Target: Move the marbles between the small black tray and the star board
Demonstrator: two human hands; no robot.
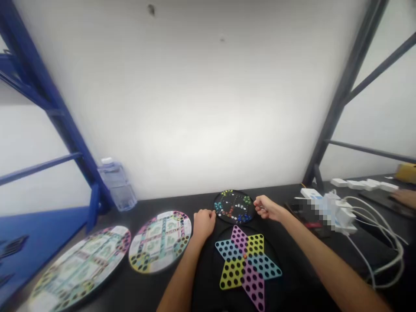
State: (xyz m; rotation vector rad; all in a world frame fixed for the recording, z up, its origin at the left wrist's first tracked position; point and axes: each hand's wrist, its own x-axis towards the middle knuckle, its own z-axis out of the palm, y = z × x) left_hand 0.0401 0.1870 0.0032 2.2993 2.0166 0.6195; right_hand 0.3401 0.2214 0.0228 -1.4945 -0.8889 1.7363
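Tray (233, 201) of coloured pieces (243, 218), lower centre, apparently placed for easy reach. Left hand (204, 222), by its left edge: finger opening cannot be told. Right hand (265, 208), right edge: fingers narrowed, contents unclear. Star board (248, 260), below.

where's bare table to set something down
Bare black table shows between the two round multicoloured boards' near halves and along the white wall, from the clear plastic bottle to the round black tray of coloured pieces. Crowded: right, with white plugs and white cables.
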